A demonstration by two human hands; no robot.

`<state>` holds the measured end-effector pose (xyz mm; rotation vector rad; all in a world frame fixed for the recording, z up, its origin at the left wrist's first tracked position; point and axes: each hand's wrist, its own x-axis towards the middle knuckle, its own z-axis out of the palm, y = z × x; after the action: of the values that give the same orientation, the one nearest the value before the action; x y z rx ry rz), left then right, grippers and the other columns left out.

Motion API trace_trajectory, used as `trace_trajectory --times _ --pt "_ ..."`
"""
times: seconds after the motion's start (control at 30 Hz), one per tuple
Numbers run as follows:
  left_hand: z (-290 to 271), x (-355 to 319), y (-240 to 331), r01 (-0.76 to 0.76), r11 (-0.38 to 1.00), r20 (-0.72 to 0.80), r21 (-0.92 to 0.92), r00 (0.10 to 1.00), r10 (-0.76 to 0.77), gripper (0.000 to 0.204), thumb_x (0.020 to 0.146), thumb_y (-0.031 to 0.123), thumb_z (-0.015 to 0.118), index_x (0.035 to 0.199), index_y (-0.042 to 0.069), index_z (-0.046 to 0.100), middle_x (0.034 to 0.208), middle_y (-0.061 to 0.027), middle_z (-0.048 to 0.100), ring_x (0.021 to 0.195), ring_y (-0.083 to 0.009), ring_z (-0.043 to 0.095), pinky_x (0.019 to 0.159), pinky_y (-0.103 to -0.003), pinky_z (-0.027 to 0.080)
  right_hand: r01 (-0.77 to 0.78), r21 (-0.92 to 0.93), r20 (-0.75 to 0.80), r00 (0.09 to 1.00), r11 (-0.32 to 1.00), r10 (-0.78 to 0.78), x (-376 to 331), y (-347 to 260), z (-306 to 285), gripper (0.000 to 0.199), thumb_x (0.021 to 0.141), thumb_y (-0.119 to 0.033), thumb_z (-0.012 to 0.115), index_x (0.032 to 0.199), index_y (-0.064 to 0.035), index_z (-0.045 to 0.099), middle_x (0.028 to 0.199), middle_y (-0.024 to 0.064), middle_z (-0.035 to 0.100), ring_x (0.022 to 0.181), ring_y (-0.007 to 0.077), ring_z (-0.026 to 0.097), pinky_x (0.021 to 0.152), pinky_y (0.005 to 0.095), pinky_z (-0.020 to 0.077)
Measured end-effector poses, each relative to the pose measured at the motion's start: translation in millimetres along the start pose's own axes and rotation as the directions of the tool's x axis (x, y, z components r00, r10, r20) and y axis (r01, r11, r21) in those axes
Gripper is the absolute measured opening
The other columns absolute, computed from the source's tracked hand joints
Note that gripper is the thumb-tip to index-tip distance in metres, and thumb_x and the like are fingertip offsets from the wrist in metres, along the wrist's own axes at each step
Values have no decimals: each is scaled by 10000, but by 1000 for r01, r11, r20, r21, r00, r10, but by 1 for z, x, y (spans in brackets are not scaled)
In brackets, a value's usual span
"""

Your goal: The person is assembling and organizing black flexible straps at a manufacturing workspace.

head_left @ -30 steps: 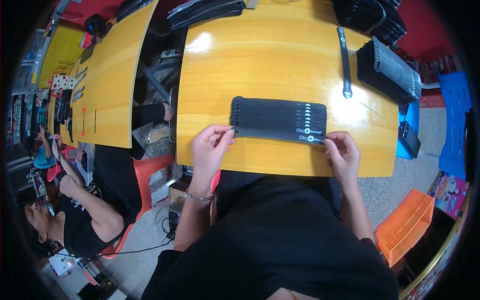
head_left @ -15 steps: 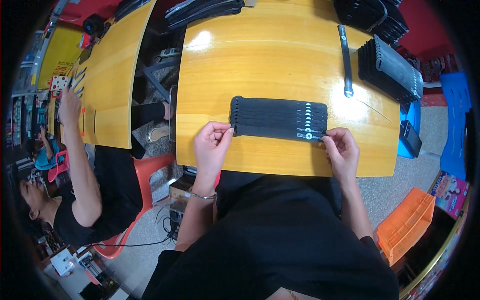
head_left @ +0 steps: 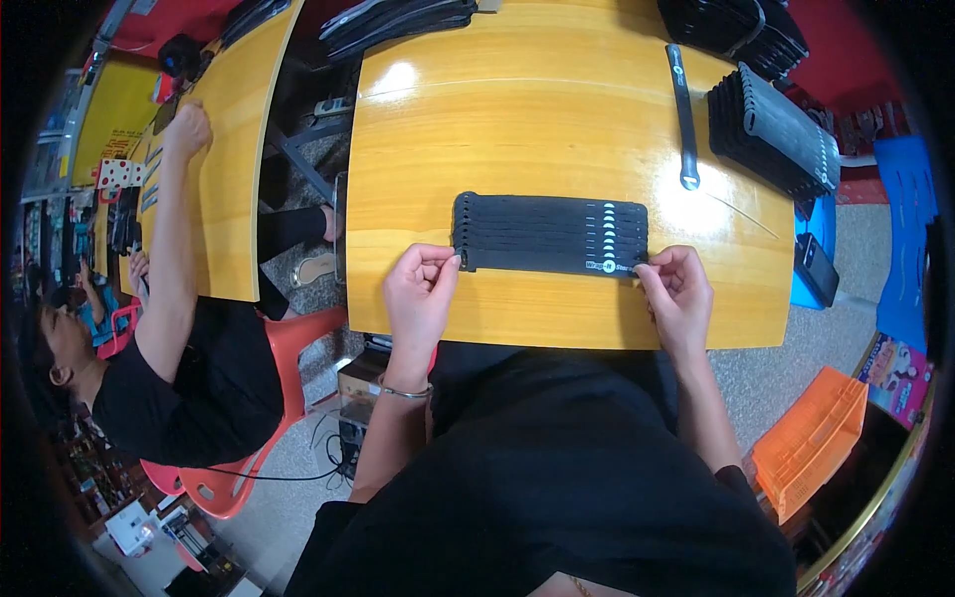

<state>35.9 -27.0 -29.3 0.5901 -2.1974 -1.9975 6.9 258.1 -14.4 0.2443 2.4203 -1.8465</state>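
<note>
A row of several black straps [head_left: 547, 234] lies side by side on the yellow wooden table [head_left: 517, 119], their white-marked ends to the right. My left hand [head_left: 420, 291] pinches the left end of the nearest strap. My right hand [head_left: 678, 289] pinches the right end of that same strap, by its white marking. Both hands rest near the table's front edge.
A single black strap [head_left: 682, 114] lies further back, next to a stack of black straps [head_left: 776, 129] at the right edge. More black bundles [head_left: 398, 15] sit at the far edge. A person in black [head_left: 169, 328] sits on a red chair at another yellow table [head_left: 229, 129] to the left. An orange crate [head_left: 811, 438] stands on the floor at the right.
My hands stay at the ends of the nearest strap, barely shifted. The person at the left has stretched an arm out across the other table.
</note>
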Motion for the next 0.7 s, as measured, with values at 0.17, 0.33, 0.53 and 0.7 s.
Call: trace_trajectory --times 0.17,0.33,0.53,0.7 --pt "-1 0 -2 -3 1000 3 2 1000 3 67 863 -42 628 914 -9 599 763 6 611 646 -11 555 556 -138 414 -13 13 -13 1000 1000 13 0 0 0 194 838 -27 701 905 -21 519 771 -27 550 654 18 536 560 157 434" --pt "0 0 -2 0 1000 -1 14 1000 0 65 864 -45 625 909 -8 596 752 11 608 634 -8 550 546 -137 404 -24 6 -14 1000 1000 24 0 0 0 198 837 -28 704 904 -23 519 776 -25 549 652 18 533 563 156 434" --pt "1 -1 1 -8 1000 -5 23 1000 8 67 863 -49 622 908 -8 594 748 11 606 628 -6 547 544 -137 402 5 23 -12 1000 1000 -5 1 1 0 198 834 -23 707 897 -26 519 767 -22 550 654 18 535 569 158 441" --pt "4 -1 6 2 995 -13 101 1000 0 70 863 -49 623 912 -9 592 761 6 605 634 -11 547 545 -136 402 0 11 -28 1000 1000 0 2 7 -1 197 830 -25 709 886 -23 521 764 -17 554 651 25 539 570 164 446"
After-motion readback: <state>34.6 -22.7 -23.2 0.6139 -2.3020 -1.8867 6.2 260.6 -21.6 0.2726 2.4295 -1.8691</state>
